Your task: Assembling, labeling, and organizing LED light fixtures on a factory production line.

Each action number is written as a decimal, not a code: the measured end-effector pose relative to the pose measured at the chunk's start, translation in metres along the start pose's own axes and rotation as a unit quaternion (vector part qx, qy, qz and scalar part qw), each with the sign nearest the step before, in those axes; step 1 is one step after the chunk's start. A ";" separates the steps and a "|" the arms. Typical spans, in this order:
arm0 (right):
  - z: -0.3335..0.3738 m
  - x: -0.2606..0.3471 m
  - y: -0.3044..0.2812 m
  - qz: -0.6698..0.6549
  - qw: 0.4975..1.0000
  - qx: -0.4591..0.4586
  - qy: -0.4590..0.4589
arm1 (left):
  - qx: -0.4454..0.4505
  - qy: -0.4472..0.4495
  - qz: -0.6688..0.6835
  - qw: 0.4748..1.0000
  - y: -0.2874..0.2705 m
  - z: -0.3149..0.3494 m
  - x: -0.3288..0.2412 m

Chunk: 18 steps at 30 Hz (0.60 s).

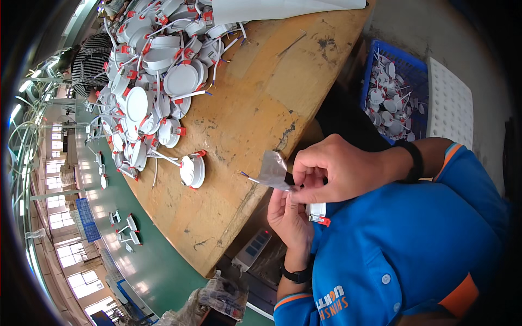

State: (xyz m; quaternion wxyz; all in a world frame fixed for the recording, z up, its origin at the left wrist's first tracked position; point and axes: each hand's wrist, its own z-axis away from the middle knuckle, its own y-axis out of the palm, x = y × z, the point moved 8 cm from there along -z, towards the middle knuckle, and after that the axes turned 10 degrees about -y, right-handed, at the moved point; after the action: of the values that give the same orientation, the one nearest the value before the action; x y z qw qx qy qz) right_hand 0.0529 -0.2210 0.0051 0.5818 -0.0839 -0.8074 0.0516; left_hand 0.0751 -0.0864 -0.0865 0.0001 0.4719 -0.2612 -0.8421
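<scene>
My left hand [291, 220], the lower one, is closed with its fingertips around the white cable [255, 180], whose thin bare-ended wires point left. Beside its fingers, against my blue shirt, is a small white round downlight [316, 210] with a red-tipped spring clip; its join to the cable is hidden. My right hand [340, 171] pinches the lower edge of a small silvery, see-through plastic piece [273, 167] that lies over the cable. The fingertips of both hands meet there. On the table nearby, a single downlight [193, 170] stands on its edge.
A large heap of white downlights [157, 70] with red clips and cables covers the far left of the worn wooden table [261, 98]. A blue crate [424, 76] of downlights stands on the floor at right, beside a white dimpled panel [450, 103]. Plastic wrap [223, 296] lies below the table corner.
</scene>
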 end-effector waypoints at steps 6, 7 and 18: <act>-0.002 -0.025 0.004 -0.065 0.995 -0.005 0.081 | 0.021 -0.026 0.031 0.999 -0.010 -0.001 0.006; -0.002 -0.031 0.007 -0.087 0.991 0.001 0.104 | 0.019 -0.038 0.047 0.998 -0.012 -0.001 0.008; 0.000 -0.049 0.017 -0.121 0.977 0.042 0.170 | -0.015 -0.049 0.067 0.996 -0.028 0.000 0.011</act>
State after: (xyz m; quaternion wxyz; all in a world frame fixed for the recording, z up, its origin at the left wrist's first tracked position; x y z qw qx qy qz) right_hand 0.0697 -0.2136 -0.0439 0.7158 0.0313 -0.6976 0.0001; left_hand 0.0760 -0.0656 -0.1079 0.0510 0.4117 -0.2789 -0.8661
